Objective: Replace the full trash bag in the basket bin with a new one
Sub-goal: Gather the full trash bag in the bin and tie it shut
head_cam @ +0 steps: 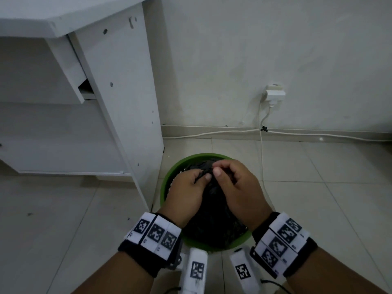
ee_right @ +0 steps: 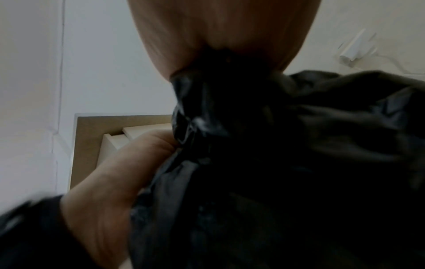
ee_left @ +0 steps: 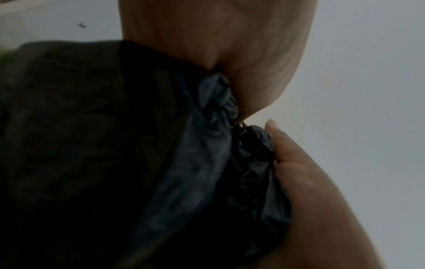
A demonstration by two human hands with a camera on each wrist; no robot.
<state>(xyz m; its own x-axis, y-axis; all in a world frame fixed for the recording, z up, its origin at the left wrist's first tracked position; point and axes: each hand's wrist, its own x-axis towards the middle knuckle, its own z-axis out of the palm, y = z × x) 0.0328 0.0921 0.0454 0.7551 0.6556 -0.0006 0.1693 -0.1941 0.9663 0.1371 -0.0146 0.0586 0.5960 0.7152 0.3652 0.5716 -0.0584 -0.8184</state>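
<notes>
A round green basket bin (head_cam: 164,188) stands on the tiled floor with a full black trash bag (head_cam: 214,221) bulging out of it. Both hands meet over the bag's gathered top. My left hand (head_cam: 191,185) pinches a twisted strip of the black plastic between thumb and fingers. My right hand (head_cam: 231,181) grips the bunched neck from the right side, fingers curled. In the left wrist view the crumpled black trash bag (ee_left: 207,163) is squeezed between the two hands. The right wrist view shows the knotted neck of the black trash bag (ee_right: 202,112) under my palm.
A white desk panel (head_cam: 118,102) stands directly left of the bin. Behind the bin the white wall carries a socket with a plug (head_cam: 274,94), and a white cable (head_cam: 261,145) hangs to the floor. Pale floor tiles (head_cam: 328,187) spread to the right.
</notes>
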